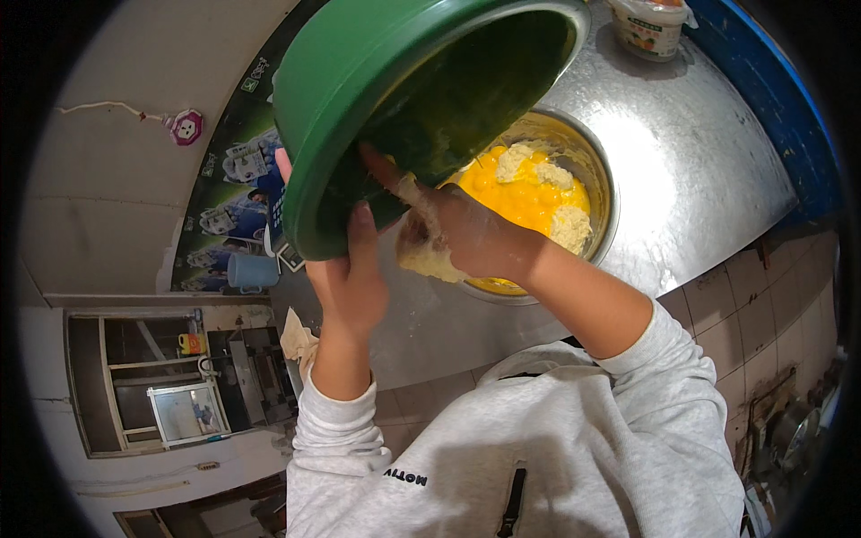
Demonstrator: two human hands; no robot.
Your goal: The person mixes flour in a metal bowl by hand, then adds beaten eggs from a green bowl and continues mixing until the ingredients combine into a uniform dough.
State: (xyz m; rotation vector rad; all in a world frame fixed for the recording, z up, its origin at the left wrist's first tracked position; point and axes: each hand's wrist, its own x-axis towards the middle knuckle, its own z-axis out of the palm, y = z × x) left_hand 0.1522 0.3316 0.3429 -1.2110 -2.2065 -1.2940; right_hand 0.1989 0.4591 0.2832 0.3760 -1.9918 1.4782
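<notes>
My left hand (348, 292) grips the rim of a green plastic basin (323, 134), its thumb inside and other fingers behind. The basin is tipped on its side, its mouth facing a metal bowl (613, 195). Dough coats parts of my right hand (447, 235), which holds nothing; its index finger reaches into the basin along the inner wall. Whether that fingertip touches the wall is hard to tell. Inside the bowl, yellow egg yolks (518, 191) lie among lumps of pale dough (572, 228). My right hand and forearm hide part of the bowl.
The bowl rests on a metal tabletop (672, 222). At its far side stands a white plastic tub (647, 30) with printing, beside a blue container (773, 87). A light-blue mug (252, 272) is on the left. Tiled floor (746, 302) shows beyond the table's edge.
</notes>
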